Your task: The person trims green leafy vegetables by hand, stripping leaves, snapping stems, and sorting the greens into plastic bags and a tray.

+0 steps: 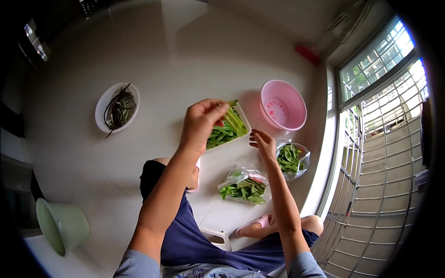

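Note:
My left hand point(202, 121) is closed, thumb pressed to fingers, over a pale rectangular basket point(248, 124) of leafy greens point(221, 136). Light green vegetable stems point(236, 121) run from its fingertips across the basket; where they end is hard to make out. To the right of the basket, my right hand point(264, 143) hangs with fingers a little apart and nothing visible in them. Below it, a clear plastic bag point(258, 175) holds more greens point(243, 190). Another plastic bag point(303, 163) of greens point(289, 157) lies just beyond the right hand.
A pink basin point(296, 109) stands beyond the basket. Far left, a white bowl point(98, 111) holds dark long pods or stems point(119, 109). A pale green bucket point(74, 227) is at lower left. Window bars point(371, 185) line the right side. My feet in pink sandals point(265, 220) rest on the tiles.

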Demonstrator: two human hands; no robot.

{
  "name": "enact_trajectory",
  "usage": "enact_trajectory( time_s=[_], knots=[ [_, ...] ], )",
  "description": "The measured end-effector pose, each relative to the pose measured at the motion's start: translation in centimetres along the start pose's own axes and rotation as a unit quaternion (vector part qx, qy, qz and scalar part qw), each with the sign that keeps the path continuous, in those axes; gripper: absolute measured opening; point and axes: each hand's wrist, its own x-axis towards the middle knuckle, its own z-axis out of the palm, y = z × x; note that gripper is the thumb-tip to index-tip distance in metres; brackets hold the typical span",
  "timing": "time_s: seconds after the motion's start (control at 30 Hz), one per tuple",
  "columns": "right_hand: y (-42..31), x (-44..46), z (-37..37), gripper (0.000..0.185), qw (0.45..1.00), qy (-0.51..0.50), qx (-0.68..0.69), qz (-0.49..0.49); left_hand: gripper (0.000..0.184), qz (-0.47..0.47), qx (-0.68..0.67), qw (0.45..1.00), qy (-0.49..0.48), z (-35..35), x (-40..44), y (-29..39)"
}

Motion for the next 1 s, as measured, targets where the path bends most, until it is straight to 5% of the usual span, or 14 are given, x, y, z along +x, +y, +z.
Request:
enact_trajectory(
  time_s=[0.07, 0.2, 0.27, 0.4, 0.47, 0.57, 0.73, 0.8, 0.93, 1.0],
  knots=[
    [-4.4, -3.7, -1.0, 0.035, 0.998, -0.001, 0.042, -0.054, 0.014, 0.147, 0.257, 0.955, -0.017, 1.5, -0.4, -1.7],
    [-7.6, -10.1, -1.5, 0.043, 0.971, -0.021, -0.150, -0.185, 0.013, 0.179, 0.375, 0.898, -0.141, 5.1, -2.4, -6.6],
    [-7.2, -11.9, -2.2, 0.032, 0.929, 0.033, -0.305, -0.206, 0.013, 0.042, 0.327, 0.917, -0.226, 7.1, -4.2, -8.9],
    [-3.4, -14.8, -5.7, 0.018, 0.967, 0.103, -0.214, -0.096, 0.021, -0.116, 0.328, 0.868, -0.355, 8.8, -6.8, -10.8],
    [-1.6, -15.8, -7.8, 0.016, 0.987, 0.080, -0.142, -0.012, 0.025, -0.034, 0.374, 0.827, -0.419, 9.1, -7.4, -11.1],
    [1.8, -16.5, -10.8, 0.017, 0.985, 0.047, -0.117, 0.115, 0.023, -0.027, 0.317, 0.870, -0.377, 9.3, -6.5, -10.7],
    [4.2, -12.9, -16.7, 0.022, 0.977, 0.128, -0.117, 0.126, 0.019, -0.085, 0.196, 0.929, -0.302, 9.0, -4.5, -9.5],
    [3.5, -9.9, -18.7, 0.030, 0.979, 0.158, -0.020, 0.127, 0.019, -0.081, 0.194, 0.926, -0.312, 9.0, -4.3, -9.5],
    [4.7, -6.4, -21.0, 0.041, 0.934, 0.247, -0.153, 0.209, 0.018, -0.091, 0.185, 0.921, -0.330, 9.4, -4.7, -9.7],
    [7.1, -6.1, -21.7, 0.033, 0.916, 0.279, -0.233, 0.171, 0.018, -0.083, 0.168, 0.925, -0.329, 9.7, -4.7, -10.6]
  ],
)
